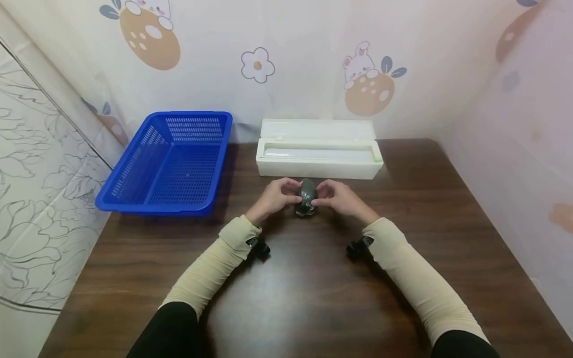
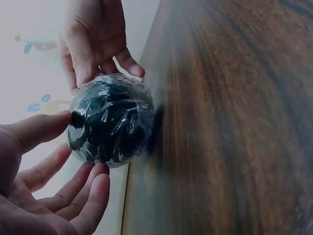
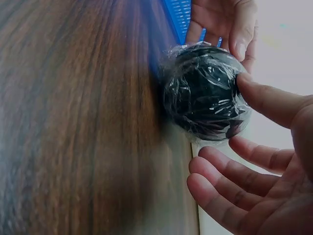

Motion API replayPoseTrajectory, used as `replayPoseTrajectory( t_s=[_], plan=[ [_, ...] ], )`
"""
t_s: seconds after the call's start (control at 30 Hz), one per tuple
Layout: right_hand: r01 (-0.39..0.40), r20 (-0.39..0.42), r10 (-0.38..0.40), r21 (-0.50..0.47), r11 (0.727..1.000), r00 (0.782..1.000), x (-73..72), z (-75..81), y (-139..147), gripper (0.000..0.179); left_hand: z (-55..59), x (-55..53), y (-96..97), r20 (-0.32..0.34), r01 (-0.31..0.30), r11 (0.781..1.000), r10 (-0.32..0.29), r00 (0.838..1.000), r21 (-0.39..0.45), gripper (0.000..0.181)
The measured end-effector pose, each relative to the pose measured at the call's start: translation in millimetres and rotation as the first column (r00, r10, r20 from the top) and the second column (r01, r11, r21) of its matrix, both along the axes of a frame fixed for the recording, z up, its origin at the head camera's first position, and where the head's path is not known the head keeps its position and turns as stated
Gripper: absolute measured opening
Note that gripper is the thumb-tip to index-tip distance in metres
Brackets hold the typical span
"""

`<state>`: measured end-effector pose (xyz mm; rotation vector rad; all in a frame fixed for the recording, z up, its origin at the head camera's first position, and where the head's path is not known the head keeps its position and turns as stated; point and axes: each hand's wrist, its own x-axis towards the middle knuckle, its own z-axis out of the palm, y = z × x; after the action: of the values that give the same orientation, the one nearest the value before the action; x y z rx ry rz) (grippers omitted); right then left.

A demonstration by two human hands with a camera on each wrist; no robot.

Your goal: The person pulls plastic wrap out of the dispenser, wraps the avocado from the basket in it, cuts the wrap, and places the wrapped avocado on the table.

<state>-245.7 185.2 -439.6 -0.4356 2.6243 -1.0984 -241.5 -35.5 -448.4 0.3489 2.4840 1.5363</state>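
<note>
A dark green, rounded object (image 1: 307, 195), wrapped in clear cling film, is on the brown table between the two hands. The left hand (image 1: 274, 200) pinches its left side with thumb and fingertips. From the right, the right hand (image 1: 343, 201) holds the opposite side in the same way. In the left wrist view the shiny, creased film covers the object (image 2: 110, 120), with a looser crumple of film at the edge near the tabletop. The right wrist view also shows this loose film beside the dark object (image 3: 208, 93).
Just behind the hands is a long white dispenser box (image 1: 313, 168) with its lid raised and a pale roll inside. A blue plastic basket (image 1: 208, 199) stands at the left. Patterned curtains (image 1: 304, 64) hang along the table's back and sides.
</note>
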Motion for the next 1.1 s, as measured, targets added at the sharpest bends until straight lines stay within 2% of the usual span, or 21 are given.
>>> replayPoseTrajectory(
  t_s=[0.2, 0.77, 1.1],
  plan=[
    [-0.009, 0.013, 0.009, 0.021, 1.0, 1.0, 1.4, 2.0, 0.7, 0.048, 2.0, 0.3, 0.4, 0.031, -0.013, 1.0, 0.013, 0.999, -0.002, 0.044],
    [-0.005, 0.022, 0.005, 0.029, 1.0, 1.0, 3.6, 4.9, 0.7, 0.053, 2.7, -0.7, -1.7, 0.057, -0.058, 0.998, 0.056, 0.997, 0.019, 0.039],
    [-0.014, 0.004, 0.014, 0.051, 0.999, 1.0, 4.0, 6.8, 1.3, 0.051, 5.5, 0.7, -2.3, 0.07, -0.105, 0.994, 0.103, 0.992, 0.024, 0.039]
  ],
)
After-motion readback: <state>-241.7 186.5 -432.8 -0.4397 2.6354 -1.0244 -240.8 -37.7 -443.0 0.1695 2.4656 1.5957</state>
